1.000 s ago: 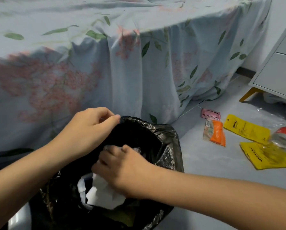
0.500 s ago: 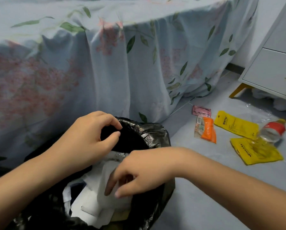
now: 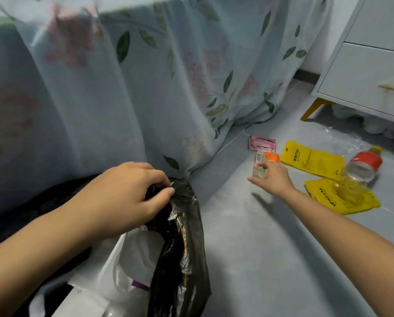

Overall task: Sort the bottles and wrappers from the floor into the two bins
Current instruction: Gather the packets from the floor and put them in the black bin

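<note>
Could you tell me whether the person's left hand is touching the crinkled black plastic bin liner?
Touching. The head view shows the left hand with its fingers and thumb curled round a bunched fold of the crinkled black plastic bin liner, pinching it at the rim.

Yellow pouches: two, my near one (image 3: 342,197) partly under the bottle, my far one (image 3: 311,159) flat on the floor.
Pink sachets: one (image 3: 262,143), by the hem of the bedsheet.
Orange-and-clear wrappers: one (image 3: 265,164), partly behind my right hand's fingers.
Plastic bottles: one (image 3: 360,167), lying on its side, red label, yellow cap.
Clear plastic film: one crumpled piece (image 3: 344,140) beyond the pouches.
Black bin bags: one (image 3: 182,243), with white wrappers inside that I cannot count.
My hands: two, left (image 3: 123,197) and right (image 3: 272,178).
</note>
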